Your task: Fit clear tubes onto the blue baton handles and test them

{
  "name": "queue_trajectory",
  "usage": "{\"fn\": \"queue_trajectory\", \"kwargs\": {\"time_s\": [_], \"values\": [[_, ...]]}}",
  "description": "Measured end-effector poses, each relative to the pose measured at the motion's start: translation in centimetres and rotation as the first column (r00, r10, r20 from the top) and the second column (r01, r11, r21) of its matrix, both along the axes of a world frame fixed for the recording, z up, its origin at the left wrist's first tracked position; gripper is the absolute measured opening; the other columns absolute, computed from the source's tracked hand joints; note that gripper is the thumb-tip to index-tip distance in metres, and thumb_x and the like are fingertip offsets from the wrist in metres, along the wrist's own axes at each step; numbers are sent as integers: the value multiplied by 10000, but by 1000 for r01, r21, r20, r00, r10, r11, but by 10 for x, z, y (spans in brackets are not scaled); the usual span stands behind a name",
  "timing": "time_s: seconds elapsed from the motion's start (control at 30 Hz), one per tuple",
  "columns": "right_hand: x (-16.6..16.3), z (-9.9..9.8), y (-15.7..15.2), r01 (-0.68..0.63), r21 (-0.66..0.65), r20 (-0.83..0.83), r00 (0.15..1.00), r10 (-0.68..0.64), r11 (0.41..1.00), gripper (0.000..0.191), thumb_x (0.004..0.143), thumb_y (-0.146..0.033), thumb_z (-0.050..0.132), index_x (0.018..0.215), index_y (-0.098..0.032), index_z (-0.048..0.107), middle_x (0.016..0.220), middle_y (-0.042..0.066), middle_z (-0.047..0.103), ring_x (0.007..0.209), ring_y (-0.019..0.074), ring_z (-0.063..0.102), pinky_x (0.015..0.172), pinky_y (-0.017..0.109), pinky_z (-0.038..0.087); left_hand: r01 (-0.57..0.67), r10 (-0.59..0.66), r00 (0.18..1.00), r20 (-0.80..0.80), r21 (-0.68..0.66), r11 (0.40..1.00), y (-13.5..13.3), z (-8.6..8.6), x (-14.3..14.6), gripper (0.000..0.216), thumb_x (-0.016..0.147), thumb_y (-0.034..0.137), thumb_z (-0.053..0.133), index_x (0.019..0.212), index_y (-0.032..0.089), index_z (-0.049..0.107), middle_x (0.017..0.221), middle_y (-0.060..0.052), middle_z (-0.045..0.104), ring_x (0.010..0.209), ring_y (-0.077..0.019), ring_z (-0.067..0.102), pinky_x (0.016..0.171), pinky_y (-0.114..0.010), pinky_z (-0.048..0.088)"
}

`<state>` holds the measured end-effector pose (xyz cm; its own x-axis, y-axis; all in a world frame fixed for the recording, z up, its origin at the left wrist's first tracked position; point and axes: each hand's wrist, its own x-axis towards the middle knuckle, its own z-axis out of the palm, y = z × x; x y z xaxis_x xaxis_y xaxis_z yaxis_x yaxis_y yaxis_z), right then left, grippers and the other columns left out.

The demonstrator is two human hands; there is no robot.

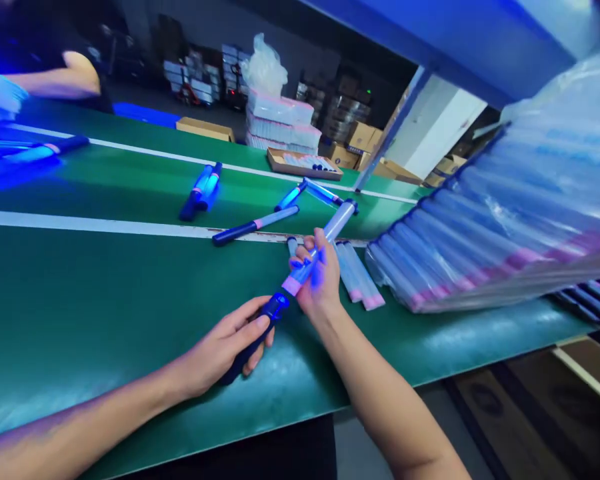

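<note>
My left hand (227, 343) is closed around a dark blue handle piece (257, 333) low over the green belt (95, 300). My right hand (317, 277) grips a pale tube with a pink end (325, 243), held slanted so the pink end almost meets the dark piece's tip. Two more pale tubes (360, 277) lie just right of my right hand. Several joined blue-and-pale pens (255, 225) lie scattered further up the belt.
A big plastic-wrapped bundle of pale tubes (485, 227) leans at the right. A cardboard tray (303, 165) and stacked white packs (280, 123) sit beyond the belt. Another person's gloved hand and arm (35, 83) work at the far left, with more pens (35, 152) there.
</note>
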<state>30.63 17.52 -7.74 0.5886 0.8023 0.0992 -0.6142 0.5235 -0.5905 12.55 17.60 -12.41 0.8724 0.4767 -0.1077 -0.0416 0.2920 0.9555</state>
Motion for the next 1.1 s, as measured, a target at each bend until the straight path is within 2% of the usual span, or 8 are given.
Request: {"fn": "queue_trajectory", "kwargs": {"time_s": [0.17,0.4,0.6,0.77,0.87,0.97,1.0,1.1], "values": [[-11,6,-10,-13,23,84,996,11,1000,252,858,-341,710,954,-246,496,718,-94,457,485,13,391,447,132,366,-13,14,1000,-8,50,999,1,0,5,316,992,484,553,960,172,593,848,-3,596,533,-54,482,479,-191,413],[-22,16,-19,23,94,230,972,-44,995,226,873,-341,662,997,-273,486,707,-96,437,456,19,365,426,151,341,-1,1,1000,2,-17,1000,3,-2,4,342,968,505,570,909,168,574,806,-9,601,470,-56,473,430,-200,384],[-25,16,-17,94,-5,228,969,-90,996,207,868,-356,625,961,-273,459,698,-88,382,461,26,319,418,139,326,38,-36,999,25,-76,996,5,-3,4,359,955,534,566,909,178,567,748,7,580,423,-58,450,400,-202,351],[-24,17,-17,104,4,192,976,-103,995,243,865,-379,651,911,-255,446,714,-88,389,470,17,328,430,134,339,-103,114,992,-49,184,978,-8,-2,2,345,987,510,532,1134,205,601,851,-11,612,588,-105,509,550,-237,437],[-12,13,-13,92,-8,115,989,-90,996,301,836,-371,703,901,-246,437,713,-99,393,472,9,340,432,124,340,-146,231,968,-97,530,835,1,10,-4,431,1018,506,449,1334,240,570,976,-51,660,817,-188,603,764,-307,493],[5,3,-4,168,-82,73,984,-162,982,330,782,-313,749,903,-236,452,707,-106,424,480,9,381,430,127,357,-179,501,859,-105,856,486,35,29,-15,528,963,572,500,1350,219,565,1180,-98,646,1047,-284,616,916,-379,463],[9,-2,-1,197,-109,75,979,-190,974,328,771,-298,752,910,-235,461,710,-107,440,483,11,397,432,130,367,-136,595,789,-153,901,412,50,34,-20,585,934,618,513,1344,202,558,1198,-116,643,1048,-313,622,894,-395,467],[12,-15,8,214,-155,132,972,-194,965,308,780,-310,734,931,-237,476,707,-107,470,481,20,430,431,145,385,125,709,560,-429,889,440,90,40,-34,715,856,712,540,1328,175,524,1102,-151,678,896,-354,661,706,-376,462]]}}
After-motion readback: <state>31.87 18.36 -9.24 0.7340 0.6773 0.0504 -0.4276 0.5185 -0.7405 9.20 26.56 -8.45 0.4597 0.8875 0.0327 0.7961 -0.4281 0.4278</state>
